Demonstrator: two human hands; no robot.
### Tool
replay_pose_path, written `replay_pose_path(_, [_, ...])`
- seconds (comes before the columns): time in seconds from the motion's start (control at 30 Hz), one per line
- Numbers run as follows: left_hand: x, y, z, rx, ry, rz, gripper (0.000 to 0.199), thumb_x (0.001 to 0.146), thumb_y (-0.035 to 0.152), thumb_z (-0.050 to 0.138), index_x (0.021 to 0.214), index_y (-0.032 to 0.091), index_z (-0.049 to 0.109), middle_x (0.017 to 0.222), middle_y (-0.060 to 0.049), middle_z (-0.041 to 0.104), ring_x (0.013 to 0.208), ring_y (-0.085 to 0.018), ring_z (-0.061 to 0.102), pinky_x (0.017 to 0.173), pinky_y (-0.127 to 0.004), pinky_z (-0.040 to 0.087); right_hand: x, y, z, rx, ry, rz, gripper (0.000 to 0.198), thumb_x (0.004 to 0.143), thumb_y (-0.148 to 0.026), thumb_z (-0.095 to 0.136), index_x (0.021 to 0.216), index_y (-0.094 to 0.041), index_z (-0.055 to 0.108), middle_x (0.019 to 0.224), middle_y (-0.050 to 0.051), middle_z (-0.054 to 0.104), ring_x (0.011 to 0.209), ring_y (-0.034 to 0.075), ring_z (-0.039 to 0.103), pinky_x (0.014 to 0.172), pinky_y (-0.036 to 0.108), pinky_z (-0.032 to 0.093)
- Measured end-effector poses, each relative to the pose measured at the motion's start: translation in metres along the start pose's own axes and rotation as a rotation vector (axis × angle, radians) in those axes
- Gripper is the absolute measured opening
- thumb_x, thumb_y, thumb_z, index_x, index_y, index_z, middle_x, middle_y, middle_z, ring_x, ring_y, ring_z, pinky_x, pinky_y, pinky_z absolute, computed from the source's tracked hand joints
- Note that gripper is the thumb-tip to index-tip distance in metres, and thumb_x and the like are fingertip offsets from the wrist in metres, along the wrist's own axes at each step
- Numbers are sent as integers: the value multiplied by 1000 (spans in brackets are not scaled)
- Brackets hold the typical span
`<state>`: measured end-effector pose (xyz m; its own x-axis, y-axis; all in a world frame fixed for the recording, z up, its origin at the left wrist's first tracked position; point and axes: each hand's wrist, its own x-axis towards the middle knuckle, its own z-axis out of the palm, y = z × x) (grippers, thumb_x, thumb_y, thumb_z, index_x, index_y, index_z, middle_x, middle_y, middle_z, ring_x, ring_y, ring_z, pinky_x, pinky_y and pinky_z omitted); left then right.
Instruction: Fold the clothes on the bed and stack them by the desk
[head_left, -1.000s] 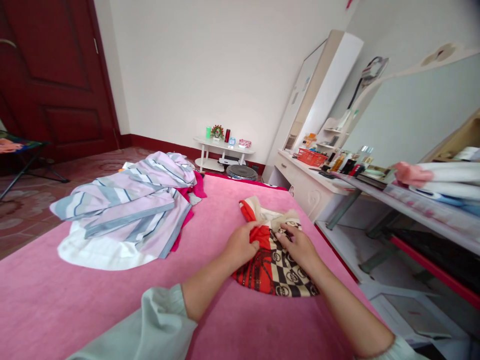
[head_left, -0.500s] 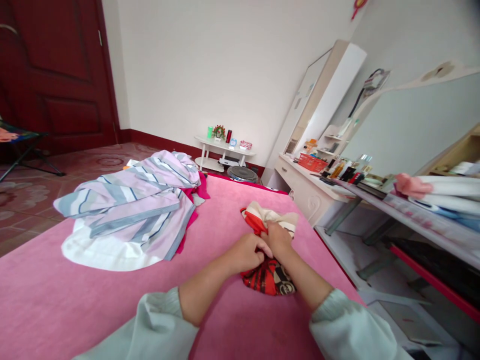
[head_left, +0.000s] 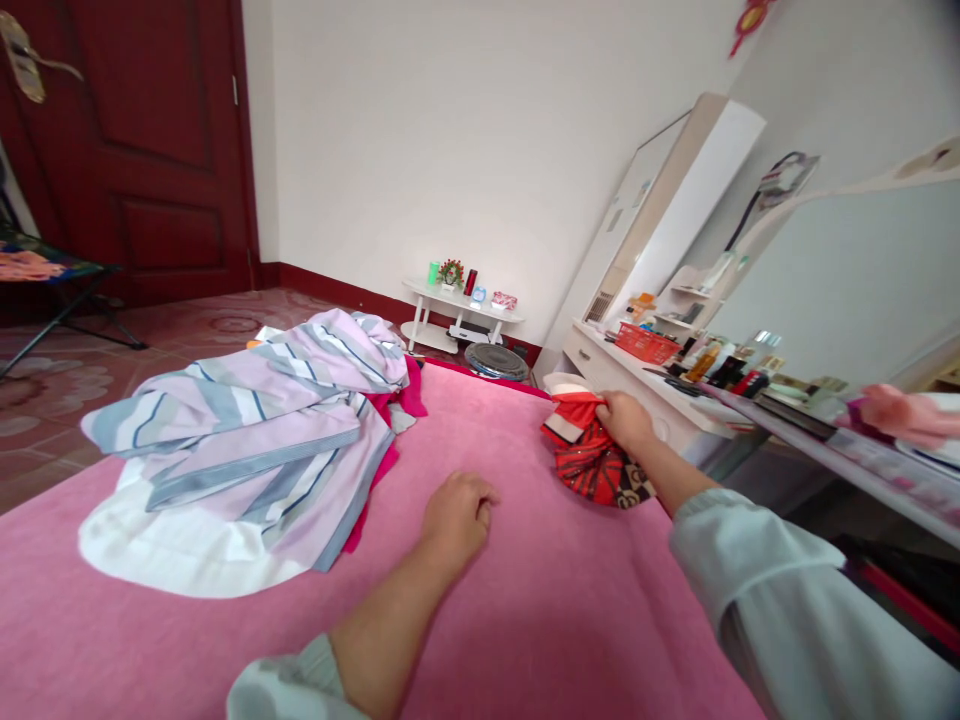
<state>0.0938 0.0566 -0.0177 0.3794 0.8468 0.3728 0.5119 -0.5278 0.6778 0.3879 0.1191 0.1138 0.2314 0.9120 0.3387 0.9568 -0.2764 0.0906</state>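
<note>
My right hand (head_left: 628, 422) is closed on a bunched red cloth (head_left: 589, 455) with a black-and-tan print and a cream part at its top. It holds the cloth by its upper right side, near the bed's right edge. My left hand (head_left: 456, 515) is over the pink bed cover (head_left: 517, 600), apart from the cloth. Its fingers are loosely bent and nothing shows in them. To the left lies a heap of striped lilac, grey and white cloth (head_left: 277, 400), with a white piece (head_left: 187, 545) under it.
A white dressing table (head_left: 600, 355) with a red basket (head_left: 646, 343) and several bottles runs along the right. Past the bed's far end stand a low white shelf (head_left: 457, 300) and a round dark-topped object (head_left: 495, 360). A folding stool (head_left: 60, 290) is near the red door (head_left: 165, 150).
My right hand has carried the red cloth to the right and away from me. The left hand has come off the cloth and moved slightly left. The view has turned a little left.
</note>
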Motion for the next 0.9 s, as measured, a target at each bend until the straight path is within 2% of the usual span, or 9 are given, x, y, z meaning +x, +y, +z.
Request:
replay_pose_path(0.13, [2,3,-1,24,-27,-21,31,74,6,51,87,23,73,89,-2,67,91,-19,57,82,-30,45,41,17,12,-22,81,98,36,86,-25,38,108,-16,65,108,17,63,100,27,60,78,32,43])
replay_pose_path(0.27, [5,4,0,56,-41,-19,30,74,7,51,86,24,73,88,-3,65,91,-20,55,80,-30,44,54,26,48,46,136,181,43,89,-31,38,126,-16,54,120,19,56,106,29,57,84,36,43])
replay_pose_path(0.37, [6,4,1,69,-39,-14,29,75,8,51,86,24,73,87,-3,65,91,-20,54,79,-30,43,41,30,80,148,16,330,63,87,-53,38,134,-11,43,122,25,52,110,35,55,87,46,42])
replay_pose_path(0.43, [6,4,1,72,-39,-15,28,75,9,51,86,24,72,87,-3,64,90,-20,54,78,-30,43,25,35,99,172,-23,447,74,85,-64,31,132,-9,44,119,28,53,111,39,54,87,52,42])
replay_pose_path(0.57, [5,3,1,66,-36,-8,28,76,8,51,86,24,72,87,-2,64,91,-20,54,79,-30,42,-6,54,117,158,-18,633,75,83,-66,33,127,-7,49,118,30,54,112,40,54,85,53,44])
replay_pose_path(0.63, [6,3,1,65,-39,-7,29,75,8,51,86,24,72,88,-2,64,92,-20,54,80,-30,42,-15,63,118,160,-53,634,72,78,-62,47,123,-6,53,113,29,59,107,41,57,81,50,46])
replay_pose_path(0.73, [5,3,1,67,-51,-13,28,75,8,52,86,24,72,88,-3,64,92,-20,53,81,-30,42,-19,73,113,198,-88,524,55,75,-48,59,119,-15,60,108,19,66,102,34,61,80,41,48])
replay_pose_path(0.8, [5,3,1,60,-48,-10,28,75,7,52,86,24,72,88,-3,64,92,-19,53,81,-30,42,-17,79,107,224,-87,466,43,76,-39,59,116,-21,63,106,12,68,99,27,63,78,34,48])
replay_pose_path(0.9, [4,3,0,50,-33,5,29,75,7,52,86,24,72,88,-2,64,92,-19,54,81,-30,43,-17,89,97,236,-82,476,40,79,-34,55,115,-19,64,97,10,71,86,23,66,69,29,49])
